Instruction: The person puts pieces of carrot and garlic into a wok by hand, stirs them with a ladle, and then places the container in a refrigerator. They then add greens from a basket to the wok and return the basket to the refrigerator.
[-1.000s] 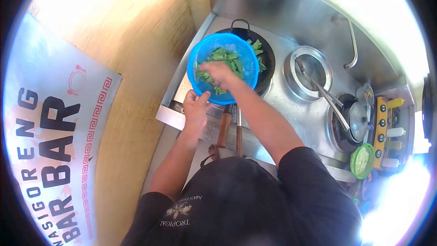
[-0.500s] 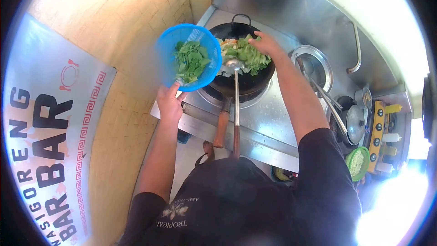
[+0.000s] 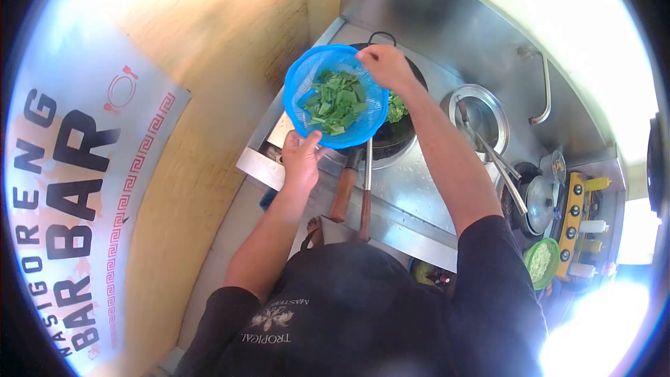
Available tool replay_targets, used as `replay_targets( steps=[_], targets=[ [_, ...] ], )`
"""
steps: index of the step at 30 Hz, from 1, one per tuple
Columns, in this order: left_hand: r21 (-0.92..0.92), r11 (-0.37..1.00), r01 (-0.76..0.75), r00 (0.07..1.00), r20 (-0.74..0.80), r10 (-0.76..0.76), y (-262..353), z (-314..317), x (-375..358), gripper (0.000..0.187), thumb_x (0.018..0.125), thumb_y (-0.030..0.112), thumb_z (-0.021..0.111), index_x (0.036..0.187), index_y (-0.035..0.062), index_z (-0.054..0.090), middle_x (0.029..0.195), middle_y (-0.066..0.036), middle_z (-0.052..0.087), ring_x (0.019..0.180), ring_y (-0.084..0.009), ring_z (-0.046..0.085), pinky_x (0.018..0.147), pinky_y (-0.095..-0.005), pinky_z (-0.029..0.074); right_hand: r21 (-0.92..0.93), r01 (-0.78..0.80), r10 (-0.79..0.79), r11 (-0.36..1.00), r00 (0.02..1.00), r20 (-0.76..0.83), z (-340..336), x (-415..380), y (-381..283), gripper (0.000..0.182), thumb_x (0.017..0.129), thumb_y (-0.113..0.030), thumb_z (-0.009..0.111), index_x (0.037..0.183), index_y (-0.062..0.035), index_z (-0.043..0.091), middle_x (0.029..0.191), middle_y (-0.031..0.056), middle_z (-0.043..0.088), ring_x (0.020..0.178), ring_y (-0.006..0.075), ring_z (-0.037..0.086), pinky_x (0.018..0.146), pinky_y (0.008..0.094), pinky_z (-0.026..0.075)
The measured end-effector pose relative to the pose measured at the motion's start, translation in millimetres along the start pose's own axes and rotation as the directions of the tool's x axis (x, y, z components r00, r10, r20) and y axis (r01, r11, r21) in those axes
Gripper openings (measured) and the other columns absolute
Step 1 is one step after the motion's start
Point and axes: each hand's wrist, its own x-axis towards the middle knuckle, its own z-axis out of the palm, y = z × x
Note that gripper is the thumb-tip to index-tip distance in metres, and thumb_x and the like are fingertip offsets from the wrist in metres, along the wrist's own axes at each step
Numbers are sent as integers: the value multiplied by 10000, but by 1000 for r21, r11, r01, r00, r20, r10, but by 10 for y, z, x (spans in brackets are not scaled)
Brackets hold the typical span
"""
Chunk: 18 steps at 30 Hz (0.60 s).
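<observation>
My left hand (image 3: 301, 158) grips the near rim of a blue plastic colander (image 3: 299, 84), thumb on top. Cut leafy greens (image 3: 339, 102) lie inside it. At the colander's far right rim is my right hand (image 3: 386, 66), fingers closed on the edge. Below the colander, and largely covered by it, a dark wok (image 3: 399, 132) sits on the stove; some greens (image 3: 396, 107) show inside. The wok's wooden handle (image 3: 344, 195) and a ladle's long handle (image 3: 366, 192) point towards me. The ladle's head is hidden.
To the right stand a metal pot (image 3: 497, 108) with utensils resting across it, a lidded pot (image 3: 539, 202), a green basket (image 3: 543, 265) of shredded pale food and several squeeze bottles (image 3: 593, 226). A yellow wall (image 3: 223, 98) and a lettered banner (image 3: 91, 188) border the left.
The colander has moved right, over the wok, in my left hand. My right hand has left the greens in the wok and taken hold of the colander's rim.
</observation>
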Motion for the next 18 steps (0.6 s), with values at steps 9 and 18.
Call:
replay_targets(
  steps=[9, 18],
  targets=[
    [6, 1000, -24, 999, 42, 24, 95, 45, -109, 181, 822, 0, 614, 915, 98, 493, 958, -53, 609, 860, -166, 620, 746, -399, 552, -171, 70, -23, 983, 965, 262, 463, -558, 164, 370, 806, -322, 644, 1013, -15, 637, 917, 174, 653, 865, 299, 643, 775, 378, 504],
    [-32, 997, -66, 994, 81, 69, 10, 208, -310, 210, 788, -81, 553, 909, 79, 491, 914, -51, 596, 812, -161, 621, 710, -367, 566, -34, -217, 219, 976, 963, 154, 1008, -805, -256, 899, 718, -524, 680, 1313, 63, 348, 1251, 338, 433, 1154, 439, 481, 985, 422, 395]
  ],
)
